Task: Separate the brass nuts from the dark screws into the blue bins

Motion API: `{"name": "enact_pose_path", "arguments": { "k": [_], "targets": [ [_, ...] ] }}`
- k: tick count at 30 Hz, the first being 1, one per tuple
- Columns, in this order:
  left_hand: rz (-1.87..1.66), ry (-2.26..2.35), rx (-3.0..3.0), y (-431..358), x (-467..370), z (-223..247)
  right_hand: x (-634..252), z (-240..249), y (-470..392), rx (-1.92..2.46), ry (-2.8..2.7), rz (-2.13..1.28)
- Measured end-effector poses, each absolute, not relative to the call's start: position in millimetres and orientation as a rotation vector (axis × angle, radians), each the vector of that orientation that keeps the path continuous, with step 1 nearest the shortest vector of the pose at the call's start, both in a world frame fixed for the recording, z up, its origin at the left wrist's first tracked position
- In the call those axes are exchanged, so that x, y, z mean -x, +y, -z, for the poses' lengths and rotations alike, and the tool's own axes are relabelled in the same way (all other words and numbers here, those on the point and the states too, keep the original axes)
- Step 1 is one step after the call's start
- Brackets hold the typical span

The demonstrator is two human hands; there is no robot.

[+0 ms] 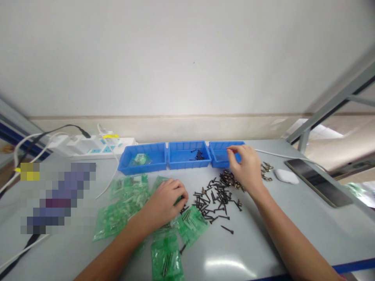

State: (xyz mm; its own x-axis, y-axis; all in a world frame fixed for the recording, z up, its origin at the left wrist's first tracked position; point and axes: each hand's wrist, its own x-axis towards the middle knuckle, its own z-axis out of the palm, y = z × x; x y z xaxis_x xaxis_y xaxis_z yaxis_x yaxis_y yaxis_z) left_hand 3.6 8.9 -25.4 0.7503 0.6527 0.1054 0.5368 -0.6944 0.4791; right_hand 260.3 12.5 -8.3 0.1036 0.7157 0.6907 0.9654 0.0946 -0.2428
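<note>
Currently, viewed from my remote post, nearest first: a green bag (166,257) lies on the worktop (316,226) at the bottom of view, thin parts showing inside. A loose dark screw (183,248) sits just beside it; a second bag (191,224) lies beyond. One stray screw (227,229) rests apart from the screw heap (216,195). Risk: a forearm sweep could roll it away.

Left hand (167,197): palm down over the bags, fingers curled, green film at the fingertips. I cannot tell whether it grips or merely rests. Risk: bags overlap the bag pile (125,203), so a tug could drag several and scatter screws.

Right hand (247,164): raised at the right bin (216,156), thumb and forefinger close together; I cannot tell whether anything is between them. Its wrist is near the fittings heap (230,178), which touches the screws; a low pass could mix the two.

Farther: the middle bin (189,164) holds dark screws, the left bin (143,169) a packet (140,159). The bins stand side by side, so a part let go off-centre could land in the wrong one. Behind the left bin, power strip (120,145).
</note>
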Motion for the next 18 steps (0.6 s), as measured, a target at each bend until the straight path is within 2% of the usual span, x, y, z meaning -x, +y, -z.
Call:
{"name": "enact_pose_path", "arguments": {
  "k": [5,13,18],
  "targets": [
    [-0.449,0.901,-2.508,9,-4,28,-239,14,16,1.759,-1.917,0.388],
    [-0.919,1.106,-2.553,12,-5,28,-238,7,16,1.771,-2.079,0.341],
    [-0.904,1.172,-2.589,17,-4,35,-246,2,22,1.77,-2.193,0.462]
  ]
}}
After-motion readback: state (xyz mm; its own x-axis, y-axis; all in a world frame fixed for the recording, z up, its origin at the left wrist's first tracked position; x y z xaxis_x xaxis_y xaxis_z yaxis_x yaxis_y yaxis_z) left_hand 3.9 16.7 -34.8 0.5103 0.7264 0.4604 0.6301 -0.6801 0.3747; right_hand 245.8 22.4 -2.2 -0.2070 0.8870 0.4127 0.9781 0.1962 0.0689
